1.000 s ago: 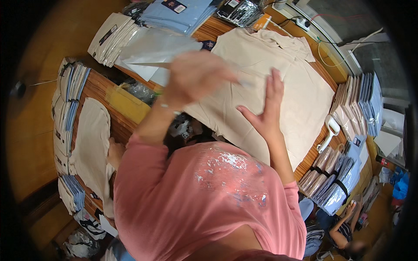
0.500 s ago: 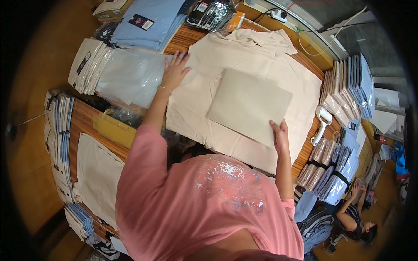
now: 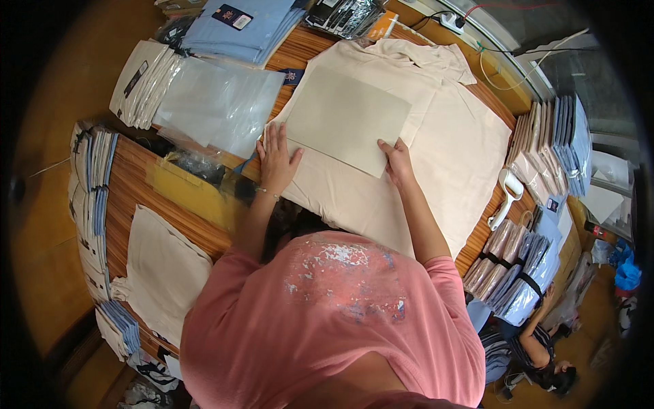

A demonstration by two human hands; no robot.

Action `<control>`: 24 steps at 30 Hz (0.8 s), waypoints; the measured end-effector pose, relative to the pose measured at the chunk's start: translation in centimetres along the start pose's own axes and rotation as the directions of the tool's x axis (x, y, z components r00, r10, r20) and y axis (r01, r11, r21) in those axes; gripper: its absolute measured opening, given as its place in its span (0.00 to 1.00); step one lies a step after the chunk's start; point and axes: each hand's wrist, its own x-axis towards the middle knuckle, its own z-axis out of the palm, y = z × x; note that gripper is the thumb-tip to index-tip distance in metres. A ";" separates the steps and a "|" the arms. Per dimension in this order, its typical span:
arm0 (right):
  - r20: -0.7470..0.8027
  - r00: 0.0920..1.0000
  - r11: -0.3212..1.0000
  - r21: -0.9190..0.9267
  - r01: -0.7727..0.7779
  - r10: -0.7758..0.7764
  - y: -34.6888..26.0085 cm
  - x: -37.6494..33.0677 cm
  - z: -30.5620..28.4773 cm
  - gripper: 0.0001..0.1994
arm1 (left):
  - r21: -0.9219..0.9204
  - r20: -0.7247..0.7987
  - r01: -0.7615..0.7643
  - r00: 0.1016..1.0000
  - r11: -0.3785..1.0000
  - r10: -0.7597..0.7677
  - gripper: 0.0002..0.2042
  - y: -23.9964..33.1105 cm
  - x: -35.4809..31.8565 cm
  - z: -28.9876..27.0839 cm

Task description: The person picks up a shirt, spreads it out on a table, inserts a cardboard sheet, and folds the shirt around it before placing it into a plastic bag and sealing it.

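On the wooden table [image 3: 300, 53], a big cream shirt [image 3: 463, 157] is spread out, with its collar at the far side. One flat gray-tan board [image 3: 344, 119] lies on top of it, toward the left part of the shirt. The left hand [image 3: 276, 163] is wide open and flat, palm down, on the shirt's left edge, near the board's lower left corner. It has hold of nothing, and I cannot tell if its fingers touch the board. The right hand [image 3: 396, 162] is partly closed on the board's right edge, thumb on top; its other fingertips are hidden. Clear bags [image 3: 218, 102] lie to the left, near blue shirts [image 3: 262, 34]. At the right sits a white roller [image 3: 506, 198], beside wrapped shirts [image 3: 501, 255].
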 end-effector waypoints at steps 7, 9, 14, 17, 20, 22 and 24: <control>0.032 0.999 0.997 -0.083 -0.011 0.013 -0.4 -1.0 0.2 0.10 | -0.065 0.088 -0.185 0.978 0.981 0.190 0.34 2.7 0.1 -0.8; 0.050 0.998 0.999 -0.032 -0.031 0.033 -0.6 -1.3 0.9 0.12 | -0.046 0.081 -0.174 0.981 0.984 0.177 0.32 3.1 -0.2 0.2; -0.034 0.996 0.986 -0.149 0.079 -0.085 -0.5 -1.1 1.2 0.22 | -0.072 -0.016 -0.193 0.981 0.979 0.192 0.28 2.9 -0.2 2.0; -0.130 0.964 0.933 -0.310 0.182 -0.231 -0.7 -1.6 1.0 0.29 | -0.036 -0.037 -0.202 0.979 0.979 0.201 0.26 2.8 -0.3 2.3; -0.007 0.964 0.842 -0.488 0.228 -0.265 -2.0 -2.1 0.5 0.31 | -0.044 -0.049 -0.213 0.976 0.976 0.211 0.26 2.9 -0.5 2.1; 0.026 0.963 0.802 -0.548 0.239 -0.269 -2.4 -1.9 0.3 0.30 | -0.054 -0.027 -0.209 0.978 0.976 0.208 0.27 3.0 -0.5 1.9; 0.048 0.960 0.762 -0.597 0.250 -0.277 -2.5 -1.5 0.1 0.29 | -0.031 -0.027 -0.214 0.977 0.976 0.213 0.27 3.1 -0.5 1.8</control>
